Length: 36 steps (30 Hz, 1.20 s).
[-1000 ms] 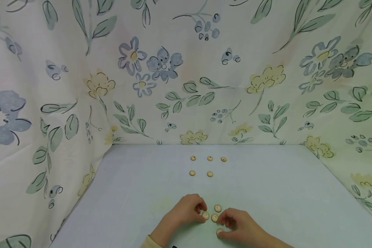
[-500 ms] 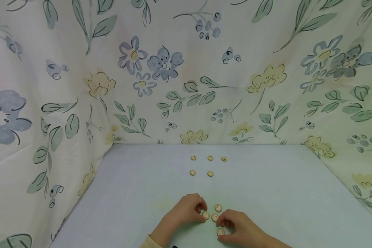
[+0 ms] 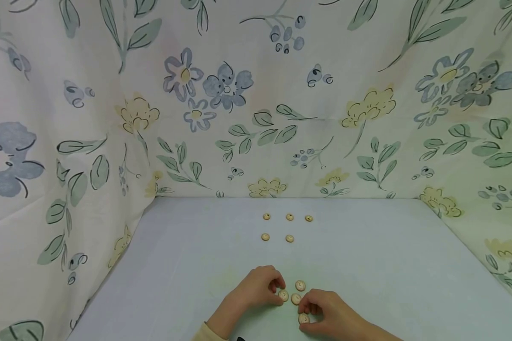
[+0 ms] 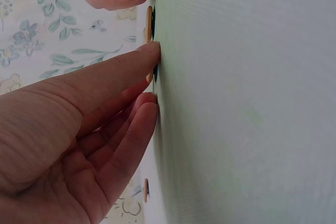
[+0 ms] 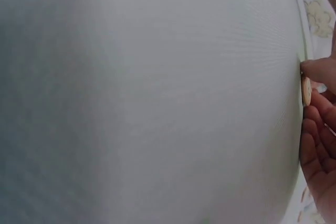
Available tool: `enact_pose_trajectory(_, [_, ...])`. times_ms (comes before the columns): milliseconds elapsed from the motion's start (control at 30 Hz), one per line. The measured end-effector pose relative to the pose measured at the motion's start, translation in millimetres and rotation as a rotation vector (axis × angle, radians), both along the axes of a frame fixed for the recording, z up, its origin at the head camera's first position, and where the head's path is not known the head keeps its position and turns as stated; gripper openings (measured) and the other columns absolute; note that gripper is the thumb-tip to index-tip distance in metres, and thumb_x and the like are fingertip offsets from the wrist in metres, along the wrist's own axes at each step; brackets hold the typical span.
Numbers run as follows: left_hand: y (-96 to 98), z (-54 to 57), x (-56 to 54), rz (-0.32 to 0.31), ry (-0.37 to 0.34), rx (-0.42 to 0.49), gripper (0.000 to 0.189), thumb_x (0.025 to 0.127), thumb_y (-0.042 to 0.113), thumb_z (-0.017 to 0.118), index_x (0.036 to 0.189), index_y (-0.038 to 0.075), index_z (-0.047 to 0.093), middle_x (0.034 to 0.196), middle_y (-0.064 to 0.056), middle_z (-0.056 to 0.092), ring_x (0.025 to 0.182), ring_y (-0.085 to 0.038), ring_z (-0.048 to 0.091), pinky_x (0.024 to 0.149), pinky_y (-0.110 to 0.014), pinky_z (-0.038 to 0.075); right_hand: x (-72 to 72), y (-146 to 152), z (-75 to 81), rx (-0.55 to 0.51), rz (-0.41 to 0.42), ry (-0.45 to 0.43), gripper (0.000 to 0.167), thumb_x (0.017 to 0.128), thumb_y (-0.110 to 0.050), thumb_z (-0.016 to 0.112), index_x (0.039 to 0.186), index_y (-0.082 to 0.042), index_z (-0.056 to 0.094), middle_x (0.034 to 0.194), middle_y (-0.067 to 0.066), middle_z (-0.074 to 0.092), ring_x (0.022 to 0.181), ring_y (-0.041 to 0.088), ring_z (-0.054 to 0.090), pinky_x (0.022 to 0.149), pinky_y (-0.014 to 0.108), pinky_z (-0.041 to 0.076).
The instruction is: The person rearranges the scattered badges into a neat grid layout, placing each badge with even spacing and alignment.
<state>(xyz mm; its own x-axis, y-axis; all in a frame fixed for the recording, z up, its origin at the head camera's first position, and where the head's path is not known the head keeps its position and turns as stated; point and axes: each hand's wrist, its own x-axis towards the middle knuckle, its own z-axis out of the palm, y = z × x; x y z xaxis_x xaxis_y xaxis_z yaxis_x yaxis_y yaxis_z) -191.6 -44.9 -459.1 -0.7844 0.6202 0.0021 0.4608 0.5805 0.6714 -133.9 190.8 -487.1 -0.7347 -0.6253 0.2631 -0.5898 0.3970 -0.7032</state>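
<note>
My left hand point(image 3: 260, 286) rests low on the table, its thumb and forefinger pinching the rim of a round wooden button point(image 3: 283, 295). In the left wrist view that hand point(image 4: 105, 124) partly hides the button's thin edge. My right hand point(image 3: 330, 312) holds another wooden button point(image 3: 304, 318) between thumb and forefinger, flat on the table; the right wrist view has this button point(image 5: 306, 91) between the fingertips. Between the hands lies a third button point(image 3: 296, 299), close to the right forefinger. One more button point(image 3: 300, 285) lies just beyond it.
Farther back on the white table point(image 3: 187, 246), several wooden buttons lie in two rows: three along the back, including a middle button point(image 3: 289, 217), and two nearer, including a left button point(image 3: 265, 237). A floral curtain point(image 3: 239, 156) surrounds the table's back and sides.
My right forefinger has drawn slightly back toward me from the middle button, and more of the button at the right hand shows. The left hand stays where it was.
</note>
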Motion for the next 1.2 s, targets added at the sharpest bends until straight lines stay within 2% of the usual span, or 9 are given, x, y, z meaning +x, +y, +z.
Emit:
enact_pose_trajectory(400, [-0.9,1.6,0.9,-0.008,0.035,-0.007,0.023,0.070,0.013,0.086,0.088,0.013,0.070,0.073,0.010,0.053,0.065,0.001,0.047,0.066,-0.017,0.042,0.1,-2.5,0.7,0.008,0.007,0.087,0.022,0.081,-0.013,0.078,0.093,-0.024,0.064,0.085,-0.017,0.058,0.074,-0.002,0.053,0.064,0.018,0.048])
enact_pose_trajectory(600, [-1.2,1.1,0.9,-0.007,0.029,-0.003,0.024,0.070,0.013,0.086,0.088,0.014,0.070,0.074,0.010,0.052,0.066,0.001,0.047,0.065,-0.018,0.042,-0.4,-2.6,3.2,0.021,-0.002,0.044,0.018,0.083,-0.015,0.077,0.093,-0.024,0.065,0.086,-0.017,0.060,0.075,-0.002,0.054,0.065,0.019,0.049])
enact_pose_trajectory(767, [-1.2,0.6,1.0,-0.006,0.026,-0.004,0.024,0.069,0.013,0.086,0.088,0.014,0.070,0.074,0.010,0.052,0.066,0.001,0.047,0.066,-0.018,0.042,-2.8,-2.4,9.1,0.023,-0.035,-0.005,0.013,0.085,-0.017,0.075,0.094,-0.024,0.066,0.086,-0.010,0.065,0.077,0.000,0.057,0.068,0.022,0.050])
enact_pose_trajectory(867, [-0.7,0.9,1.1,-0.006,0.022,-0.009,0.024,0.069,0.012,0.086,0.088,0.014,0.070,0.074,0.011,0.052,0.066,0.001,0.047,0.066,-0.018,0.042,-6.9,-0.6,11.6,0.029,-0.067,0.007,0.013,0.085,-0.017,0.075,0.093,-0.024,0.067,0.086,-0.012,0.065,0.076,0.001,0.057,0.068,0.022,0.050])
enact_pose_trajectory(1000, [-0.2,1.2,1.1,-0.001,0.012,-0.010,0.024,0.070,0.012,0.086,0.088,0.014,0.070,0.074,0.011,0.052,0.066,0.001,0.047,0.067,-0.018,0.042,-15.5,4.5,10.7,0.022,-0.088,0.068,0.017,0.083,-0.016,0.078,0.093,-0.023,0.067,0.086,-0.016,0.063,0.074,0.002,0.057,0.065,0.022,0.050])
enact_pose_trajectory(1200, [-0.5,1.2,0.6,-0.001,0.004,-0.001,0.023,0.070,0.011,0.085,0.088,0.014,0.070,0.074,0.011,0.053,0.066,0.000,0.048,0.067,-0.018,0.042,-30.7,14.3,10.8,0.008,-0.122,0.093,0.016,0.082,-0.020,0.079,0.093,-0.021,0.068,0.087,-0.013,0.066,0.073,0.005,0.058,0.064,0.023,0.050])
